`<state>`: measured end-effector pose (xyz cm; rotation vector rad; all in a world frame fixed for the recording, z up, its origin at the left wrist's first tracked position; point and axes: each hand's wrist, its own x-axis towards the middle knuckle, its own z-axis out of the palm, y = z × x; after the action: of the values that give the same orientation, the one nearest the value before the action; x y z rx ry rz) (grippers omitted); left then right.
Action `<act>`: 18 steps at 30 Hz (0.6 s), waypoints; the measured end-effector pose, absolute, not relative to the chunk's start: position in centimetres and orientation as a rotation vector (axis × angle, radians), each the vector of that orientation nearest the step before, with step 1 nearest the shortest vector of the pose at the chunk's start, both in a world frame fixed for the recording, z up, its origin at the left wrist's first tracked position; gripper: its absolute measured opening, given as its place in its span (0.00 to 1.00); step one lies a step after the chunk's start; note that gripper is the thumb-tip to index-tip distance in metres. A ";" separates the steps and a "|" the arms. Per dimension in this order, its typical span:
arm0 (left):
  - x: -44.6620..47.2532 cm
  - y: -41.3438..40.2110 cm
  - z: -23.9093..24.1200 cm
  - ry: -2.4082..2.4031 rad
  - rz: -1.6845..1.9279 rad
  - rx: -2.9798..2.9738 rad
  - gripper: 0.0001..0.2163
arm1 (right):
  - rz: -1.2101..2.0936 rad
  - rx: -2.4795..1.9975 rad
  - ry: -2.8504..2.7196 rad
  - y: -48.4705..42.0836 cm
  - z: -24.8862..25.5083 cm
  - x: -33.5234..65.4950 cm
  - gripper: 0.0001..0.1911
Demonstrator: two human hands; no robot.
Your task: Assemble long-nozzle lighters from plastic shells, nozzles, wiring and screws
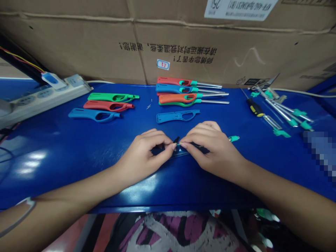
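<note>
My left hand [151, 151] and my right hand [212, 145] meet at the middle of the table, thumb and forefinger of each pinched together. Between the fingertips are small dark parts [177, 140], too small to name. Just beneath lies a blue lighter shell [181, 152], mostly hidden by my hands. Past my right hand a teal plug [234, 138] sticks out. Beyond my hands rests an empty blue lighter shell half [178, 116]. Farther back lie several gas lighters with metal barrels [214, 102] in red, blue, orange and green.
Green [105, 97], red [101, 105] and blue [86, 113] lighter shells lie at left, beside a power strip [34, 101]. Tiny pins [148, 106] are near the middle. At right are a screwdriver [254, 107] and several metal barrels [282, 113]. A cardboard box [91, 45] stands behind.
</note>
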<state>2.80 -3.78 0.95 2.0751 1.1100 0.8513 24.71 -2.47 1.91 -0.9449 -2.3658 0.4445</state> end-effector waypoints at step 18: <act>2.3 -3.2 3.4 1.033 0.516 1.263 0.14 | 0.784 -0.728 -2.381 -1.5 1.9 25.1 0.06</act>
<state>2.33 -3.18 3.44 1.2631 1.0326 0.5159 25.06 -1.47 1.94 -0.7283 -2.3812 0.7842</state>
